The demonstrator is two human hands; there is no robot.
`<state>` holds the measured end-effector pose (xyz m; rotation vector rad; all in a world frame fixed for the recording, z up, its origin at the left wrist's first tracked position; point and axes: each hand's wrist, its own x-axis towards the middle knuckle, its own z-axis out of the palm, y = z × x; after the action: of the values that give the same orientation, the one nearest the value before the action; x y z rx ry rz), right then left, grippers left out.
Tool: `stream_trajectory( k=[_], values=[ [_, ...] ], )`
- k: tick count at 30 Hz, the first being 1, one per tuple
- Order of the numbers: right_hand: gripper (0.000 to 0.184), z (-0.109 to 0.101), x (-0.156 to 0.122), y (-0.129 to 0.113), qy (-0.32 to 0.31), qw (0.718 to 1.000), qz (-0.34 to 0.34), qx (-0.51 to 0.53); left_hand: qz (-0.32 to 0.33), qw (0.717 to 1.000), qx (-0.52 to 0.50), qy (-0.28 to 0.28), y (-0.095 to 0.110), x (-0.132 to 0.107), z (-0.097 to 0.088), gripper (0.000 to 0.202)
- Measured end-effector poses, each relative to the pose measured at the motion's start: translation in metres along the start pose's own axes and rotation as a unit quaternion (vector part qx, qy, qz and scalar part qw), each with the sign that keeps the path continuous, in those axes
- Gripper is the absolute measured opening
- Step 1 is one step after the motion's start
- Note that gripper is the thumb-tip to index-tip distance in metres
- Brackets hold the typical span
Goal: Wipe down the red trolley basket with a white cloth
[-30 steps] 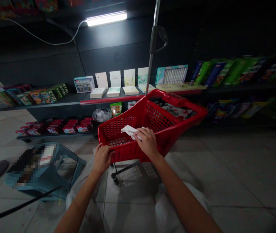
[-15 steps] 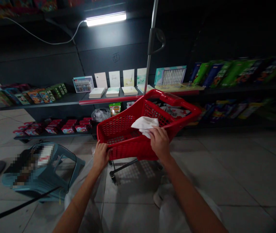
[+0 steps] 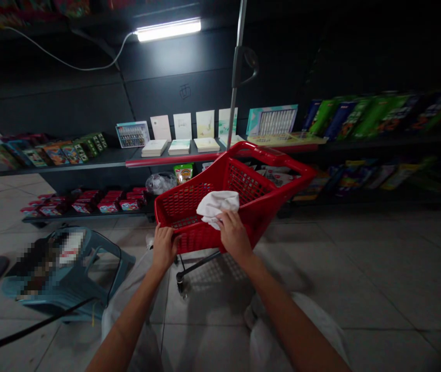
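Observation:
A small red plastic shopping cart (image 3: 267, 199) stands on the tiled floor in front of me, its basket tilted up to the right. My left hand (image 3: 163, 249) is closed around the near left corner of the basket rim. My right hand (image 3: 234, 236) holds a crumpled white cloth (image 3: 217, 203) over the near rim, inside the basket. A metal pole with a dark handle (image 3: 239, 67) rises behind the cart.
A dark shelf unit (image 3: 100, 157) runs along the back wall with boxed goods, notebooks and card sets, lit by a tube lamp (image 3: 168, 29). A teal plastic stool (image 3: 69, 274) and a black cable lie at the lower left. My knees in light trousers are below the cart.
My right hand, with the cloth, swung right along the basket rim and has come back left to the near rim, the cloth more bunched. My left hand kept its grip on the corner.

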<state>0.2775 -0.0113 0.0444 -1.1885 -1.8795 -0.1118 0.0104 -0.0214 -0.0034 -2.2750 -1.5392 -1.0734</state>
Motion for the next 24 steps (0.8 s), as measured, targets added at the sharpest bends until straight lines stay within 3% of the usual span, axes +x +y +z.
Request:
stream_trajectory(
  k=[4, 8, 12, 15, 18, 21, 24],
  values=[
    [0.017, 0.025, -0.007, -0.035, -0.038, 0.999, -0.033, 0.015, 0.002, 1.000, 0.005, 0.001, 0.003, 0.001, -0.001, 0.005],
    [0.024, 0.027, -0.012, -0.037, -0.064, 0.996, -0.062, 0.018, 0.004, 1.000, 0.016, -0.007, 0.004, 0.002, -0.005, 0.007],
    [0.029, 0.000, -0.013, 0.009, -0.015, 1.000, 0.020, 0.004, -0.006, 1.000, 0.016, -0.002, 0.001, 0.002, -0.002, 0.005],
    [0.021, -0.032, -0.012, 0.062, 0.066, 0.995, 0.081, -0.005, -0.015, 1.000, 0.007, 0.011, -0.002, 0.001, 0.001, 0.004],
    [0.017, -0.055, -0.011, 0.106, 0.180, 0.969, 0.167, -0.017, -0.019, 1.000, -0.002, 0.017, -0.004, 0.000, 0.003, 0.002],
    [0.022, -0.053, -0.008, 0.119, 0.242, 0.941, 0.238, -0.001, -0.017, 1.000, -0.008, 0.015, -0.004, 0.000, 0.002, 0.001],
    [0.033, -0.030, -0.002, 0.102, 0.252, 0.935, 0.247, 0.028, -0.013, 1.000, -0.008, 0.014, -0.003, 0.001, 0.001, 0.002]
  ],
)
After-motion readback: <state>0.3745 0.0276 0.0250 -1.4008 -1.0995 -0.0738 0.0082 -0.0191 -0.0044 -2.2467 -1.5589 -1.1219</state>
